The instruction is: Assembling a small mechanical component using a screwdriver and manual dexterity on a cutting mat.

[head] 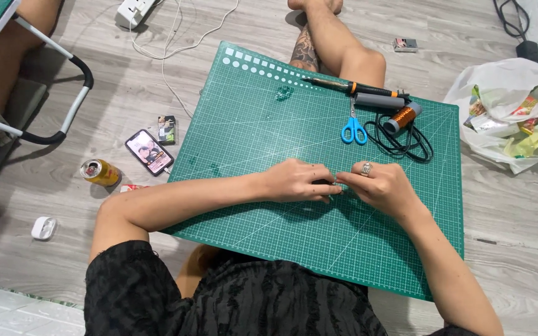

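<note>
Both forearms come in from the lower corners and meet in the middle. The left hand [295, 180] is palm down, fingers curled in toward the right. The right hand [378, 185] faces it, fingertips pinched together, nearly touching the left ones.

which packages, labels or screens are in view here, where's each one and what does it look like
Phone: floor left of the green mat, lit colourful screen.
Small box: beside the phone, dark, rectangular.
Drink can: lying on the floor, yellow and red.
Small pack: floor, top right, flat.
Plastic bag: right, white, colourful wrappers inside.
</note>
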